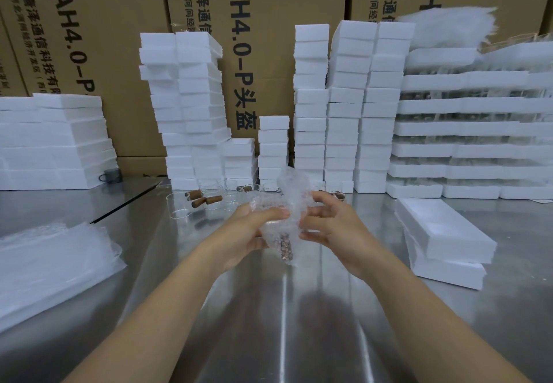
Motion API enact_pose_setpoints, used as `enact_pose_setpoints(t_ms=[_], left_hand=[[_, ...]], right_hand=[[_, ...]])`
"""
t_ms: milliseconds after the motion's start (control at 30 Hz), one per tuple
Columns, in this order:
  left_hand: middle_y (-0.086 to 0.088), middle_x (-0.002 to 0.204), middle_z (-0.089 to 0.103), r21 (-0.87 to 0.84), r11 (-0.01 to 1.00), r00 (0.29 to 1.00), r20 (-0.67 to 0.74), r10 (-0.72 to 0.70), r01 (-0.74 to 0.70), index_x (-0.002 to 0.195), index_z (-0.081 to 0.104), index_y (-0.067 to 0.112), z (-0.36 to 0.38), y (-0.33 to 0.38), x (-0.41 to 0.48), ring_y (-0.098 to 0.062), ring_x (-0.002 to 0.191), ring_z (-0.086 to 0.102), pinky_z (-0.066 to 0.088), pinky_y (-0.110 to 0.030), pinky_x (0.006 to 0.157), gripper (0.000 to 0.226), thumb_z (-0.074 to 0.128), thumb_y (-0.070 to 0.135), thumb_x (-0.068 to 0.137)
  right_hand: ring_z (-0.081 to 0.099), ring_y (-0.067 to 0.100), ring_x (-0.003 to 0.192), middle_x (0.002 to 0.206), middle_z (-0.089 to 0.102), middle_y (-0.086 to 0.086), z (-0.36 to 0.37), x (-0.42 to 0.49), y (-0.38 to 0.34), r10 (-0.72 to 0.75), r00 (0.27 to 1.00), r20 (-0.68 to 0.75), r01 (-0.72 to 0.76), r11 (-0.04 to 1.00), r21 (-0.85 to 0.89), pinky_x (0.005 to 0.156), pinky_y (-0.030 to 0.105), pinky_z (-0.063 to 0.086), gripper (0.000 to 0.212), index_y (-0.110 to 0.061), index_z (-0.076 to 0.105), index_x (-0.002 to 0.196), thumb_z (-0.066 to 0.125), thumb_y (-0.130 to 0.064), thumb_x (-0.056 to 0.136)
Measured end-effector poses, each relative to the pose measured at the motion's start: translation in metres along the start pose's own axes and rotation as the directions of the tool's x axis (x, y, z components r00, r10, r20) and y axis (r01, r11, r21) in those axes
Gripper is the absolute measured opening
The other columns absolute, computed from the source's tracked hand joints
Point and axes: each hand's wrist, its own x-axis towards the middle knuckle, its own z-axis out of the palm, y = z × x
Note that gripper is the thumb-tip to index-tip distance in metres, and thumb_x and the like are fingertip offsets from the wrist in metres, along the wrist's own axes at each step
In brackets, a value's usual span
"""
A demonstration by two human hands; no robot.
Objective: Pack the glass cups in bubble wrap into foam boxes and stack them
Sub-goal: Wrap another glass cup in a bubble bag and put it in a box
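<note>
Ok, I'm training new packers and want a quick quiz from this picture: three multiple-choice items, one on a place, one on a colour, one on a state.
1. Where is the pile of bubble wrap sheets?
A. at the near left of the table
B. on a chair
C. on the floor

2. What colour are the handles of the bare glass cups?
A. blue
B. brown
C. green

3. The wrapped cup is:
A. lying flat on the table
B. standing on the pile of sheets
C. held above the table

Answers:
1 A, the pile lies at the table's near left edge.
2 B, brown handles stick out beside the clear glass.
3 C, the left grip and right grip curl round it.
</note>
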Motion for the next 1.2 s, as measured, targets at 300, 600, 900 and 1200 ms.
enact_pose_setpoints(t_ms=[300,600,900,1200], left_hand=[[-0.016,0.137,0.072,-0.044,0.998,0.986,0.165,-0.031,0.038,0.132,0.075,0.016,0.001,-0.004,0.001,-0.032,0.128,0.069,0.053,-0.046,0.110,0.049,0.083,0.041,0.091],[-0.018,0.132,0.074,-0.009,1.000,0.993,0.115,0.006,-0.005,0.125,0.078,0.016,0.006,-0.006,0.003,-0.035,0.126,0.071,0.047,-0.055,0.118,0.052,0.092,0.043,0.083],[-0.011,0.127,0.078,-0.037,0.999,0.997,0.072,-0.029,0.032,0.118,0.083,0.021,0.006,-0.003,-0.001,-0.023,0.116,0.075,0.052,-0.041,0.108,0.045,0.090,0.040,0.078],[-0.021,0.127,0.076,-0.062,0.998,0.999,0.020,-0.029,0.030,0.124,0.079,0.009,0.006,0.000,-0.003,-0.036,0.119,0.072,0.050,-0.043,0.106,0.042,0.082,0.034,0.090]], right_hand=[[0.070,0.014,0.086,0.101,0.078,0.013,0.003,-0.001,0.005,0.033,0.999,0.010,-0.031,0.982,-0.186,0.074,0.022,0.055,0.025,-0.007,0.070,0.114,0.070,-0.001,0.089],[0.053,0.005,0.079,0.085,0.065,-0.003,0.005,-0.003,0.003,0.083,0.994,0.064,-0.049,0.910,-0.411,0.075,0.021,0.044,0.019,-0.012,0.076,0.095,0.057,-0.013,0.097],[0.063,0.011,0.085,0.112,0.064,-0.006,0.006,-0.004,-0.001,-0.104,0.978,-0.179,0.039,0.943,-0.332,0.077,0.033,0.053,0.040,-0.027,0.057,0.111,0.083,-0.018,0.081],[0.056,0.012,0.061,0.079,0.064,-0.005,0.012,-0.003,0.001,-0.175,0.985,-0.008,0.163,0.931,-0.326,0.055,0.013,0.041,0.012,-0.019,0.074,0.095,0.070,-0.008,0.094]])
